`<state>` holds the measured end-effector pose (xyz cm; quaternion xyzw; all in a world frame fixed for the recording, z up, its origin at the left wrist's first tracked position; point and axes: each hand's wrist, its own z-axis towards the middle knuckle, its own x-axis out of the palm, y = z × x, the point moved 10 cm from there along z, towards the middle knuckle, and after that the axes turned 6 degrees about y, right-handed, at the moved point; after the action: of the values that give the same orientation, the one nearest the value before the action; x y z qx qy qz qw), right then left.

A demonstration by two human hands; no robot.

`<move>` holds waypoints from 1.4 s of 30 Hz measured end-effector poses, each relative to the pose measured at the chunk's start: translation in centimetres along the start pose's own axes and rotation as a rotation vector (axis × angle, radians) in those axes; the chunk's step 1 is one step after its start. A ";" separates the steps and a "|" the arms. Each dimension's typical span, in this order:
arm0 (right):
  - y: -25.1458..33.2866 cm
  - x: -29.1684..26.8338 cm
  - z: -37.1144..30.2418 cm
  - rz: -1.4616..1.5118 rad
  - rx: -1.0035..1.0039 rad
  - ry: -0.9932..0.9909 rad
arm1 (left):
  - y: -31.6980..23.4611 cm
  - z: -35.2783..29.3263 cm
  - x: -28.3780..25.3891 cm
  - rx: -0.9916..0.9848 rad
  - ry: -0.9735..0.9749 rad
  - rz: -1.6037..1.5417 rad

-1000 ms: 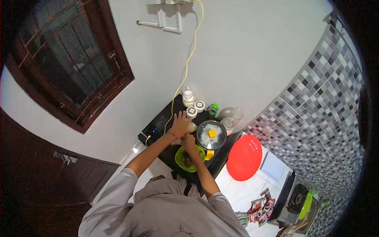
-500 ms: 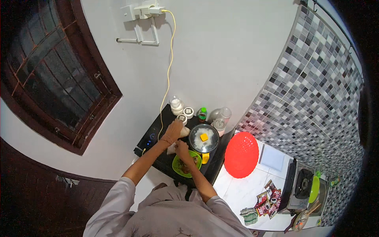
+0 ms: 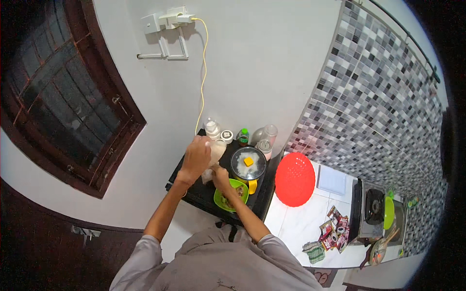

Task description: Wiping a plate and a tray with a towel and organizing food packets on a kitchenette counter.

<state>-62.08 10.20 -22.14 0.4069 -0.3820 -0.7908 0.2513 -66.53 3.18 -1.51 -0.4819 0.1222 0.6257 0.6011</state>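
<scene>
My left hand is raised over the black cabinet top, its fingers closed around a container with pale beige contents. Whether that is a jar or a bag is not plain. Close below, my right hand is curled beside a whitish, clear plastic bag; its fingertips are partly hidden, so what they grip is unclear. Under my right wrist sits a green bowl with brownish and pale food in it. To the right stands a pot with a glass lid, a yellow knob and a yellow handle.
At the cabinet's back stand white-lidded jars, a green-capped bottle and clear containers. A yellow cable hangs down the wall. On the white counter at right are a red oval basket, packets and a stove.
My left hand has lifted and shifted left, along with the pale container. My right hand stays low by the green bowl. The whole view has shifted slightly.
</scene>
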 end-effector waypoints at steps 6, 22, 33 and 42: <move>6.4 -2.9 -5.2 0.002 0.020 0.032 | -3.1 -4.9 -9.5 -0.155 -0.090 -0.228; 10.9 -21.0 -37.2 -0.389 0.562 -0.212 | 1.4 -38.3 -4.0 -0.715 0.068 -0.967; 12.3 -31.8 -43.1 -0.491 0.582 -0.418 | -1.2 -43.0 -2.4 -0.816 0.092 -0.960; 5.1 -38.6 -41.9 -0.297 0.555 -0.415 | -8.3 -37.2 2.4 -0.855 -0.030 -1.003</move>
<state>-5.64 17.80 -16.37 0.3416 -0.5614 -0.7506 -0.0689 -41.82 -20.49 -18.61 -0.6678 -0.3849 0.2698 0.5772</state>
